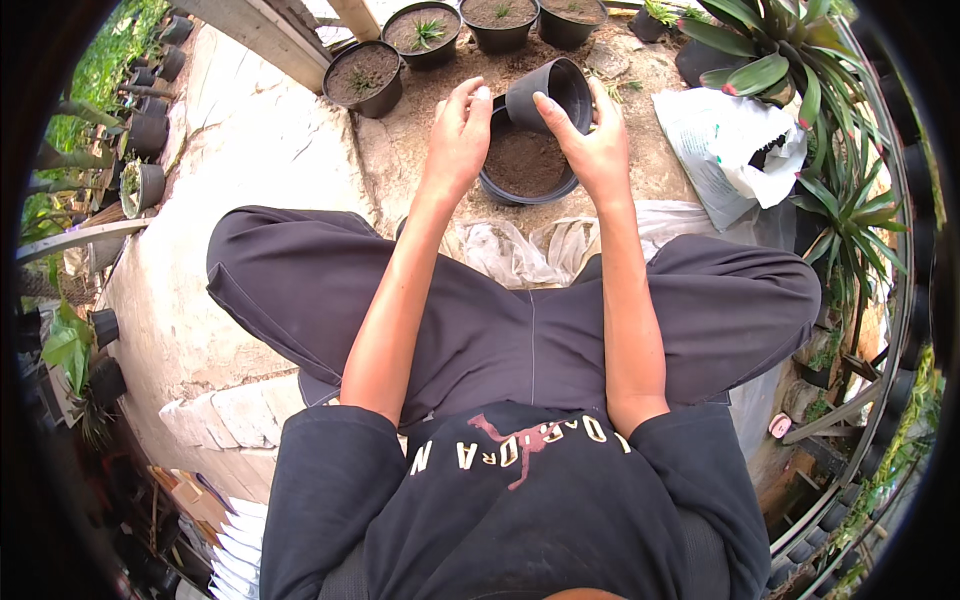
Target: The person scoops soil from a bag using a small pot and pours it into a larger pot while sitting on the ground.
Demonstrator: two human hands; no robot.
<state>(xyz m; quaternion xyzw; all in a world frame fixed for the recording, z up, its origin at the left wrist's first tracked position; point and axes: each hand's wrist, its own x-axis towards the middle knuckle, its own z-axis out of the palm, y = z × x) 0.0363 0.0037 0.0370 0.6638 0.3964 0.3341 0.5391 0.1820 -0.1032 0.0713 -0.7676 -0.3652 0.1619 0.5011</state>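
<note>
My right hand (592, 139) grips a small black plastic pot (531, 96) by its side, thumb on the near wall and fingers around the far side. The pot is tilted, its mouth turned to the right; no soil shows on its visible inner wall. Directly below it sits a wider black plastic pot (517, 199) holding brown soil (529, 161). My left hand (459, 135) hovers by the left rim of that wider pot, fingers loosely curled, with nothing visible in it. Whether it touches the rim cannot be told.
Several soil-filled pots with small seedlings, one a black pot (367, 80), line the far side by a wooden post (277, 45). A white plastic sack (694, 142) lies open at right beside bromeliad-like plants (757, 56). Crumpled clear plastic sheeting (517, 251) lies before my crossed legs.
</note>
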